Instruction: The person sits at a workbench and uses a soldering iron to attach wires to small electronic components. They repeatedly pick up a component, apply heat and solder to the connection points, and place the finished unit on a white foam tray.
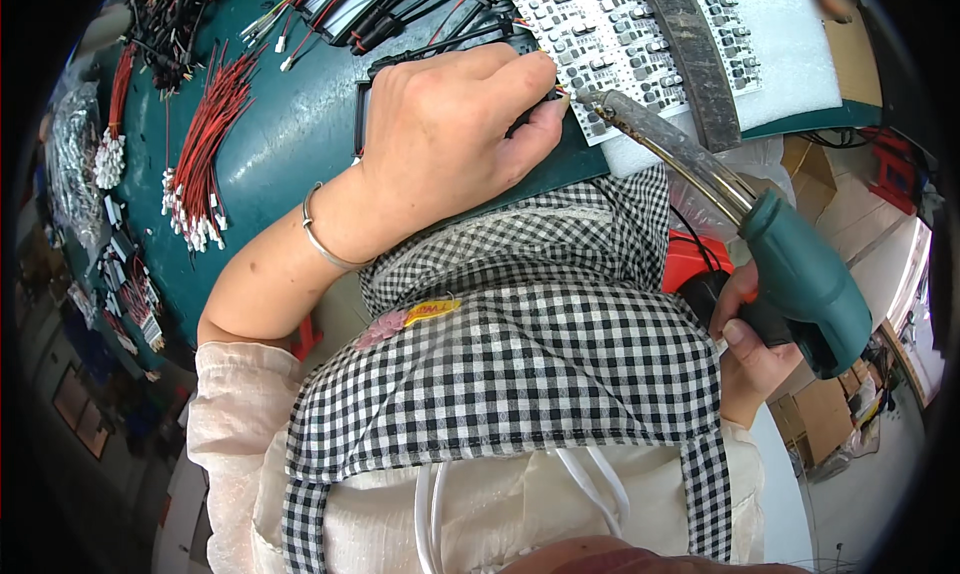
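My left hand [450, 124] is closed in a pinch at the lower left edge of a white circuit board panel [575, 54]. A bit of coloured thin wire shows at its fingertips; the rest is hidden by the hand. A black-framed part [361, 119] lies partly under that hand. My right hand [755, 354] is wrapped round the handle of a green soldering gun [810, 274]. Its metal tip points up and left to the board's edge, close to my left fingertips. Whether the tip touches the board I cannot tell.
A dark flat bar [695, 64] lies across the panel, which rests on white foam [800, 64]. Bundles of red wires with white connectors [205, 154] lie on the green table mat [280, 124] at left. Black cables [420, 14] lie at the back. A cardboard box [850, 54] stands far right.
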Tool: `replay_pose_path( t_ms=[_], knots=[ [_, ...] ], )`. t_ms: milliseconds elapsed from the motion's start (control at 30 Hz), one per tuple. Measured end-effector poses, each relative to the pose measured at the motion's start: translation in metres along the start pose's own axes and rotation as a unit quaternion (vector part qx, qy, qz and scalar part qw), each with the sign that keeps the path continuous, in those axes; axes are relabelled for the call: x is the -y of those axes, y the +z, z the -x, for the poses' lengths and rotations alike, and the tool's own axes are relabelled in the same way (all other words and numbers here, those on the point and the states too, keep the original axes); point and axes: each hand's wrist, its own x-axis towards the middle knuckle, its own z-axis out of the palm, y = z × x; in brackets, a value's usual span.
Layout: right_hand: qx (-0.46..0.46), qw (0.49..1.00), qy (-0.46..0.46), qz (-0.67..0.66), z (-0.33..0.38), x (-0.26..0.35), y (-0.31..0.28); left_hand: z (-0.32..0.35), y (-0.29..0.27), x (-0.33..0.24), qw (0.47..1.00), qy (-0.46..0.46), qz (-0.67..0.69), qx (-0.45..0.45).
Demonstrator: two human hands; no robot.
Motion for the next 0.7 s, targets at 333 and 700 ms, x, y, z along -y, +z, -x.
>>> replay_pose_path(
  t_ms=[333, 700],
  knots=[
    [0.045, 0.999, 0.002, 0.017, 0.006, -0.003, -0.012, -0.001, 0.000, 0.001, 1.000, -0.001, 0.008, -0.001],
    [0.081, 0.996, -0.044, -0.009, -0.003, -0.007, -0.011, -0.003, -0.001, 0.000, 1.000, -0.003, 0.011, -0.003]
  ],
)
